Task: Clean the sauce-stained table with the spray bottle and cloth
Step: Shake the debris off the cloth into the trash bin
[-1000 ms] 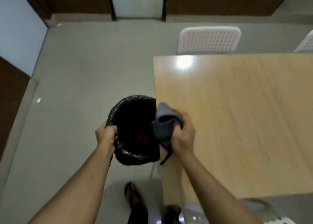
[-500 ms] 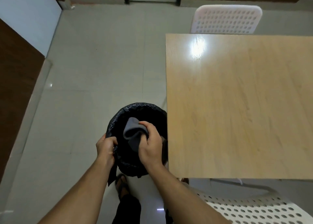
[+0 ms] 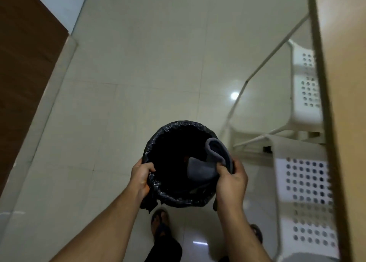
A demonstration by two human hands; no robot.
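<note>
Pale tiled floor (image 3: pixel 138 73) — white perforated chairs (image 3: pixel 303 192) stand on it; sandalled feet (image 3: pixel 160 222) too.

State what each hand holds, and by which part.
The left hand grips the lined bin by its near-left rim. The right hand pinches the grey cloth by its near edge, over the bin's mouth.

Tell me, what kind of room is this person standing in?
Probably a plain dining or break room, though that is a guess. It has a glossy tiled floor, a light wood table with white perforated plastic chairs pushed under it, and a bin lined with a black bag.
</note>
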